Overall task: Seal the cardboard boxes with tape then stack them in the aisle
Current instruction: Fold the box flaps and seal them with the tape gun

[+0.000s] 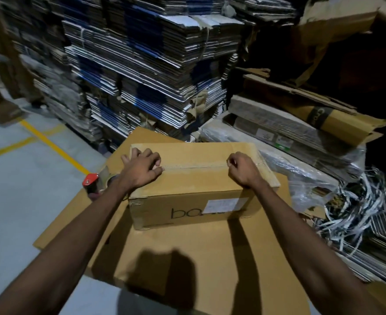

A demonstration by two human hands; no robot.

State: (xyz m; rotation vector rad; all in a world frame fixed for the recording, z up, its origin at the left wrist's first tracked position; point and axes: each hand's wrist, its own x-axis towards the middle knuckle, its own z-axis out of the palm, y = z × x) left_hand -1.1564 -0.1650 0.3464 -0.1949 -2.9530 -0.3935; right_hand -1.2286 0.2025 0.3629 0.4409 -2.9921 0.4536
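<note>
A closed cardboard box (192, 189) sits on a larger flat carton (199, 264) on the floor, clear tape (194, 165) running along its top seam. The left hand (142, 167) rests on the box's left end, fingers spread and bent, pressing the tape. The right hand (244, 169) rests at the right end, curled; whether it pinches anything cannot be told. A red-handled tape dispenser (96, 181) lies just beside the box's left side.

Grey floor (17, 178) with yellow lines (51, 142); flat cardboard sheets (199, 258) lay on it, the box (187, 194) and tape dispenser (92, 181) resting on them.
</note>
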